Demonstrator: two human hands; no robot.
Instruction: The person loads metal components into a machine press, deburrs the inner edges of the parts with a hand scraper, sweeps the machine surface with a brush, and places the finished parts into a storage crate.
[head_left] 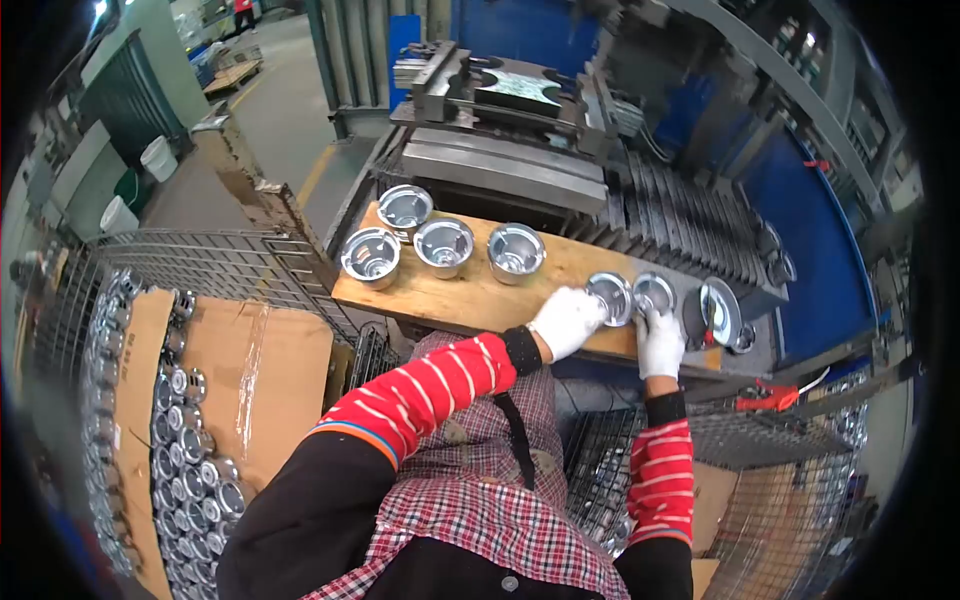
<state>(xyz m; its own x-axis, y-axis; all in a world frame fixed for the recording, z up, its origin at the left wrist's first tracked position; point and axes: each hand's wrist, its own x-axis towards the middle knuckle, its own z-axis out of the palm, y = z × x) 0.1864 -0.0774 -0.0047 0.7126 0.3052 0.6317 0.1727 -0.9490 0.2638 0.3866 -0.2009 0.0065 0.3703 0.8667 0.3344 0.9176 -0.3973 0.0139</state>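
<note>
My left hand (pixel 568 321), in a white glove, is closed on the near-left rim of a shiny metal cup (pixel 608 298) on the wooden board (pixel 455 300). My right hand (pixel 660 343), gloved too, grips the near side of a second metal cup (pixel 655 293) just right of the first. Both cups stand side by side, mouths up, near the board's right part. Further left on the board are several like cups, among them one metal cup (pixel 516 252) in the middle and another metal cup (pixel 371 256) at the left end.
Behind the board stands a machine with a steel block (pixel 505 170) and ribbed cover (pixel 690 220). A round metal container (pixel 718 312) and a red-handled tool (pixel 768 396) are at right. Wire cages flank me; the left holds cardboard (pixel 255 375) and stacked metal parts (pixel 190 490).
</note>
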